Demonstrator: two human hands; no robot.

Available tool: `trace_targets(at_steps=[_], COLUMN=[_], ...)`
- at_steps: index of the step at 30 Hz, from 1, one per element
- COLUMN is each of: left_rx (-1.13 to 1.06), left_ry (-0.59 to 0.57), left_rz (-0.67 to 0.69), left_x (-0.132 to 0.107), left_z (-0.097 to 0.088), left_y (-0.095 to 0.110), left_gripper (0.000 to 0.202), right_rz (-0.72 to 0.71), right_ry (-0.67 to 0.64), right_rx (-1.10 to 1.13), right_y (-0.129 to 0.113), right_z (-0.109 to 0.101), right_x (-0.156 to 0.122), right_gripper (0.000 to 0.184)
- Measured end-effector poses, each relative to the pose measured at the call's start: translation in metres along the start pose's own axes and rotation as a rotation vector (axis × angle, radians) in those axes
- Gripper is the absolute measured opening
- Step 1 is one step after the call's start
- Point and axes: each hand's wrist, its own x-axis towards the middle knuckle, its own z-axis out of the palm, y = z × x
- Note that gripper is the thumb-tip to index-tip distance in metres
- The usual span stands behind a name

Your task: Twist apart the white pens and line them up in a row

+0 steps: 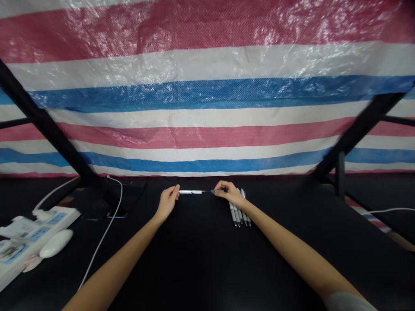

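My left hand (169,200) is closed on the white barrel of a pen (191,192), held level above the black table. A thin dark refill (206,191) sticks out of the barrel's right end. Facing it, my right hand (228,194) pinches a grey, partly see-through pen piece (216,191) that lines up with the refill. Whether the refill's tip sits inside that piece I cannot tell. Under and beside my right wrist lie several white and grey pens (239,214) side by side, their upper ends partly hidden by the hand.
On the left stand a white power strip (48,229) with plugs, a white mouse-like object (56,243) and a white cable (106,233). A dark flat device (118,211) lies near a black frame leg (61,138). A striped sheet (207,138) hangs behind the black table (194,268).
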Motion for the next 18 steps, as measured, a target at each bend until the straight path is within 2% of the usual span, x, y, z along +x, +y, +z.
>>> trace_targets(at_steps=[3, 9, 18], left_rx=[0.000, 0.006, 0.059], left_ry=[-0.060, -0.285, -0.277], left_rz=[0.027, 0.078, 0.091], left_x=[-0.0008, -0.0035, -0.0044], left_z=[0.0025, 0.0069, 0.0071], left_y=[0.0002, 0.0037, 0.0065], left_gripper=[0.044, 0.035, 0.033], right_rz=[-0.005, -0.090, -0.122], right_ry=[-0.026, -0.083, -0.112], right_rx=[-0.041, -0.127, -0.132], right_y=[-0.0018, 0.0000, 0.0040], right_z=[0.0003, -0.0004, -0.0013], right_x=[-0.0009, -0.0019, -0.0011], right_gripper=[0.010, 0.009, 0.013])
